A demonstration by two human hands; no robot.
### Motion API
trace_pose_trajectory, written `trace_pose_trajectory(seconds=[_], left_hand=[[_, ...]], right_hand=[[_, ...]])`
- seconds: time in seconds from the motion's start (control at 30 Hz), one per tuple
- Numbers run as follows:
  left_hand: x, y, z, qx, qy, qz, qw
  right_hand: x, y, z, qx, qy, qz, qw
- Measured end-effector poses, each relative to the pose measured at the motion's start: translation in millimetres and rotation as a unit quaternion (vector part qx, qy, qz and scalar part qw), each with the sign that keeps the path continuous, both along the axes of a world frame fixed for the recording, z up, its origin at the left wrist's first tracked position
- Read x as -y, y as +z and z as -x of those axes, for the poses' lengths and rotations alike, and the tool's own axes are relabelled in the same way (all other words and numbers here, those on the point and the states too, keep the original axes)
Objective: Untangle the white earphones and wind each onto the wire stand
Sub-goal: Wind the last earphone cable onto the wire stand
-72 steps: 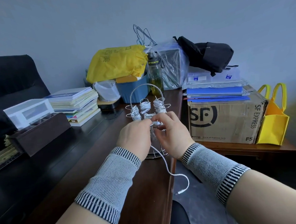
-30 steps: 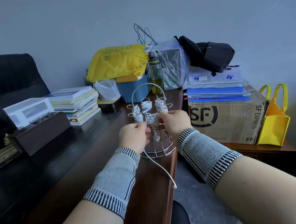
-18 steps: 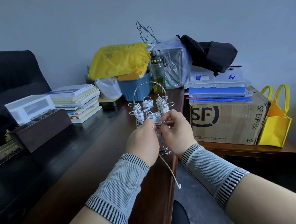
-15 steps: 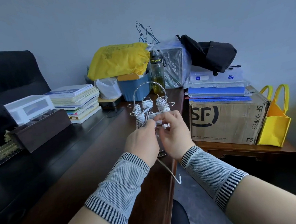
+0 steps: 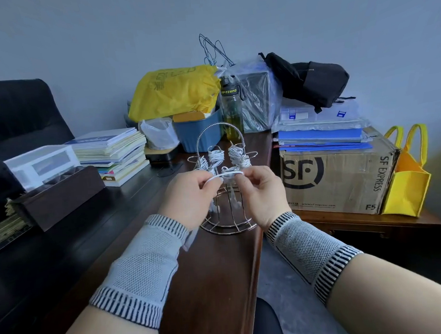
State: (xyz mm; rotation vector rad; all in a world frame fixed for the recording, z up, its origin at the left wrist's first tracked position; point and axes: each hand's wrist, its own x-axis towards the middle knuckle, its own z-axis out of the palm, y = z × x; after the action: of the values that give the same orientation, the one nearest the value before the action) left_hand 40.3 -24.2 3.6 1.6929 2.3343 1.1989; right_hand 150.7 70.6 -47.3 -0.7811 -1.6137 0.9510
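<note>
A chrome wire stand (image 5: 228,225) with an arched handle stands at the desk's right edge. Several of its arms carry wound bundles of white earphone cable (image 5: 237,156). Just in front of the stand, my left hand (image 5: 187,197) and my right hand (image 5: 261,190) each pinch one end of a short span of white earphone cable (image 5: 224,175), which arcs between them at the height of the arms. Earbud ends hang inside the stand, partly hidden by my fingers.
A dark wooden desk (image 5: 204,285) has its edge just right of the stand. Behind stand a blue bin (image 5: 198,131), a bottle (image 5: 232,108) and a book stack (image 5: 114,153). A cardboard box (image 5: 337,177) and a yellow bag (image 5: 405,180) sit to the right.
The loose cable tail that hung down over the desk edge is no longer there. My hands have drawn slightly apart, with a short span of cable now held between them.
</note>
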Motion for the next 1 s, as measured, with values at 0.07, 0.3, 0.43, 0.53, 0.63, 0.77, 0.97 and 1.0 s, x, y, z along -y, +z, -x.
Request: trace_pose_trajectory(seconds=[0.07,0.3,0.43,0.53,0.63,0.77,0.97,1.0], left_hand=[[-1,-2,4,0.11,-0.034,-0.022,0.993],[-19,-1,-7,0.286,0.035,-0.079,0.954],[-28,-7,-14,0.213,0.103,-0.026,0.971],[-31,-13,-16,0.261,0.105,-0.02,0.959],[-32,-19,-14,0.322,0.102,-0.034,0.941],[-28,-21,-14,0.36,0.084,-0.031,0.929],[-21,-22,-15,0.265,0.057,-0.01,0.962],[-20,-22,-16,0.239,0.045,-0.002,0.97]], right_hand=[[-1,3,0,-0.043,0.011,0.07,0.997],[-9,10,3,-0.084,0.033,0.179,0.98],[-12,16,6,-0.088,0.02,0.221,0.971],[-12,20,7,-0.073,-0.013,0.224,0.972],[-12,22,7,-0.037,-0.046,0.212,0.976],[-15,26,10,-0.003,-0.073,0.196,0.978],[-14,27,17,-0.003,-0.061,0.185,0.981],[-13,25,17,-0.011,-0.05,0.178,0.983]])
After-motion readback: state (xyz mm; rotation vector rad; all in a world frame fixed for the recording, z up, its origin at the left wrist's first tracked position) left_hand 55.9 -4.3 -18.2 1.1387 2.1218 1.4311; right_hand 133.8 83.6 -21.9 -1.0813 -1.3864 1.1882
